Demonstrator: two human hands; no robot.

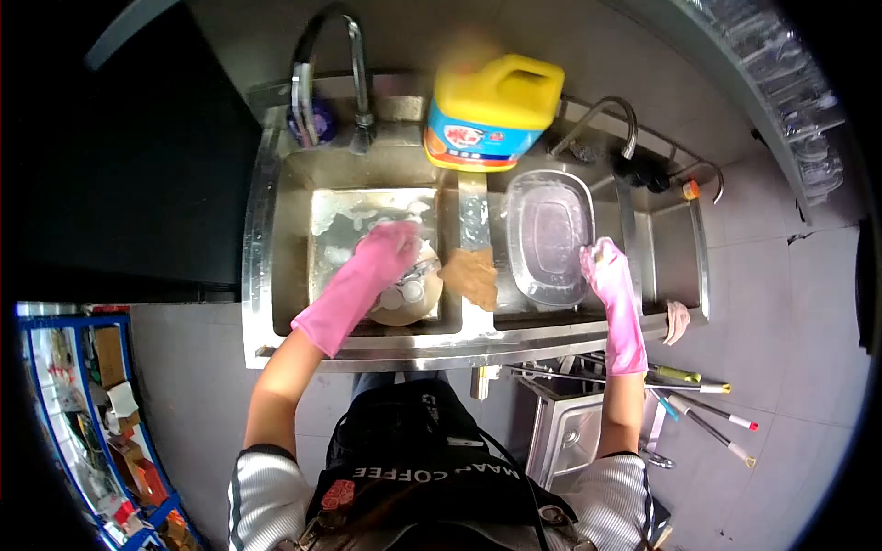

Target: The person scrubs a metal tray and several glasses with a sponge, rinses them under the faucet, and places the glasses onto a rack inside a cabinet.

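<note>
My left hand, in a pink rubber glove, is over the left basin with its fingers curled down. Beneath it is a round beige bowl-like vessel holding small white pieces and something shiny; what the fingers grip is blurred. Foam floats on the water around it. My right hand, in a matching glove, is closed at the right rim of a clear plastic container. The container lies in the middle basin, its inside whitish. A brown cloth drapes over the divider between the two hands.
A yellow detergent jug stands behind the divider. Faucets rise along the back edge. A pinkish cloth hangs on the sink's front right edge. Long-handled tools and a small metal sink are below right. Blue shelving stands left.
</note>
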